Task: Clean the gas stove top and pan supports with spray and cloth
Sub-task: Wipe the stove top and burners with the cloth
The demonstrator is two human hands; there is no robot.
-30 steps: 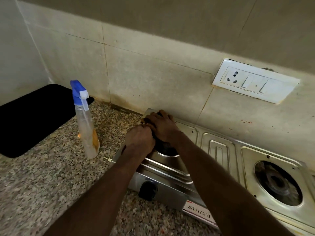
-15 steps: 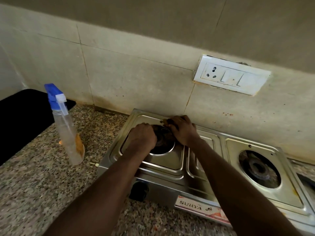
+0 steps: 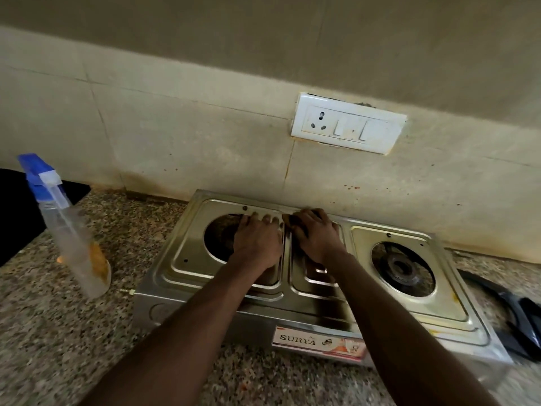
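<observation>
While the left hand lies flat, fingers straight, on the stove top by the left burner opening, the right hand just at its three o'clock curls over a dark, mostly hidden cloth, and the spray bottle stands well apart at nine o'clock.

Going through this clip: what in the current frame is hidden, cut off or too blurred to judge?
Head view:
1. Left burner: mostly covered by the left hand.
2. Whatever lies under the right hand: hidden by its fingers, so its grip is unreadable.
3. Black object right of the stove: cut off by the frame's right edge.
4. Spray bottle: motion-blurred, label unreadable.
</observation>
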